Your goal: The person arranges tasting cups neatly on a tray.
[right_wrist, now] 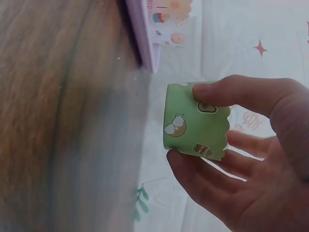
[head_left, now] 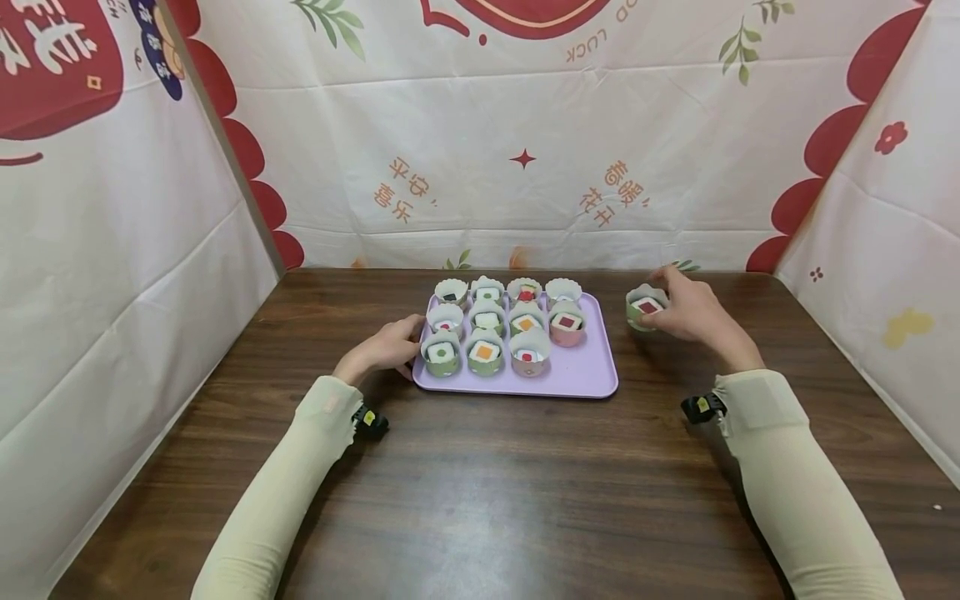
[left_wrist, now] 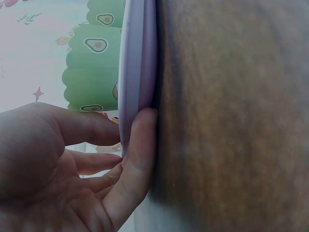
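In the head view a lilac tray [head_left: 577, 379] lies on the table, bearing rows of scalloped paper baking cups. Each front cup, like the green one [head_left: 441, 357], has a small white piece with a coloured centre inside. My left hand [head_left: 392, 343] grips the tray's left rim, thumb and fingers on either side of it in the left wrist view. To the right of the tray, my right hand [head_left: 693, 310] pinches a green baking cup [right_wrist: 193, 121] by its sides. This cup holds a white square piece with a dark red centre and appears raised off the table.
The brown wooden table [head_left: 480, 483] reaches to a printed white cloth [head_left: 480, 200] at the back, with cloth on both sides too. The front row's right end on the tray shows bare lilac surface. Black wrist devices [head_left: 703, 408] sit at both cuffs.
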`<state>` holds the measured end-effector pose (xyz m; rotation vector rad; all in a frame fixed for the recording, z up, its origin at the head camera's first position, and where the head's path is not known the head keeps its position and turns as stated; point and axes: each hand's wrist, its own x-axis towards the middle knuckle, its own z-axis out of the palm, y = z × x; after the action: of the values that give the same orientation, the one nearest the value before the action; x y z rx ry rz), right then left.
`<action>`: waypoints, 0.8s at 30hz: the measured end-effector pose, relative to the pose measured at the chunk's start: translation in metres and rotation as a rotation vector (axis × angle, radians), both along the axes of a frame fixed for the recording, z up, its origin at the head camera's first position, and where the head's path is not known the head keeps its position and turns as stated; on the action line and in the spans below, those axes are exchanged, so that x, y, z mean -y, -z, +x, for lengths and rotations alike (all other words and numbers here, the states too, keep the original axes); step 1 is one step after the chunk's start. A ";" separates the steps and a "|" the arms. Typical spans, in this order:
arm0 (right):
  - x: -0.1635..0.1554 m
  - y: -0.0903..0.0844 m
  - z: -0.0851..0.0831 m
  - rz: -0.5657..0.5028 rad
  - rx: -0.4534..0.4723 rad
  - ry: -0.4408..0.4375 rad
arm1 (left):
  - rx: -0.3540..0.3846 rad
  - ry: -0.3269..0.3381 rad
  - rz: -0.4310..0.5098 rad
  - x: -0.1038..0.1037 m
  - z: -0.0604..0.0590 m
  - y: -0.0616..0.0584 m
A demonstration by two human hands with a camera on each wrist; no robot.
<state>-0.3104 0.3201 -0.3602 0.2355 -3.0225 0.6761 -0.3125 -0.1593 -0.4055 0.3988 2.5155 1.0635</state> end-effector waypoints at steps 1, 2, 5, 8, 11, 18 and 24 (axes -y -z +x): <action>0.001 -0.001 0.000 0.014 -0.010 -0.011 | -0.001 0.000 -0.002 0.000 0.000 0.000; 0.002 -0.002 0.001 0.025 -0.019 -0.020 | 0.000 -0.001 -0.003 0.000 -0.001 0.000; 0.005 -0.005 0.002 0.039 -0.038 -0.036 | 0.001 -0.003 -0.008 0.001 -0.001 0.001; 0.008 -0.008 0.004 0.032 -0.043 -0.039 | 0.000 -0.003 -0.008 0.000 -0.001 0.001; 0.012 -0.013 0.007 0.028 -0.045 -0.047 | -0.006 0.003 -0.002 0.000 -0.001 0.001; 0.025 -0.022 0.015 0.019 -0.055 -0.076 | -0.003 0.000 -0.002 0.000 0.000 0.001; 0.040 -0.026 0.020 0.030 -0.085 -0.112 | -0.004 0.000 0.002 0.000 -0.001 0.002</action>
<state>-0.2904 0.2805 -0.3342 0.4260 -2.9579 0.6122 -0.3137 -0.1595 -0.4076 0.4020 2.5178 1.0657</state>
